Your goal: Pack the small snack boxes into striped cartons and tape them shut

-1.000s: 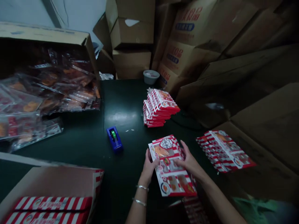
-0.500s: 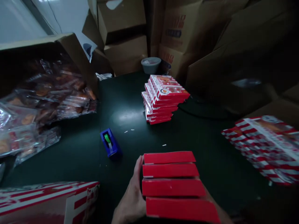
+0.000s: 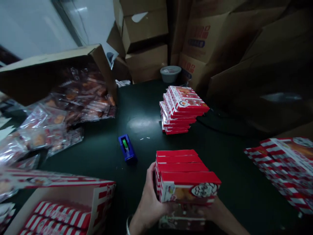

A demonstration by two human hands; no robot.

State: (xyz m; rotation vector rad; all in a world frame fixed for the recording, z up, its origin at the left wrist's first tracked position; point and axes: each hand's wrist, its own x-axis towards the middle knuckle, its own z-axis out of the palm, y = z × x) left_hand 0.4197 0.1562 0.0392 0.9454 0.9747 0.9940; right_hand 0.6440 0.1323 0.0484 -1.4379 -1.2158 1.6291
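Left hand [image 3: 149, 199]: curled fingers are pressed against the left side of a stack of flat red-and-white cardboard cartons [image 3: 186, 176]; a silver metal bangle [image 3: 127, 225] is worn at the wrist.
Right hand [image 3: 215, 209]: is pressed against the near right corner of the stack, partly hidden below it; the finger position cannot be told.
Held stack: is gripped between both hands, over the near part of a dark green table [image 3: 146, 166], with red edges facing up.
Nearby on table: a blue tape dispenser with green roll [image 3: 126, 148] is lying left of the stack; a second pile of red-and-white cartons [image 3: 181, 111] is standing ahead.
Further around: clear plastic bags of round pastries [image 3: 73, 107] are lying left; a brown cardboard box [image 3: 73, 195] with striped cartons is placed at lower left.
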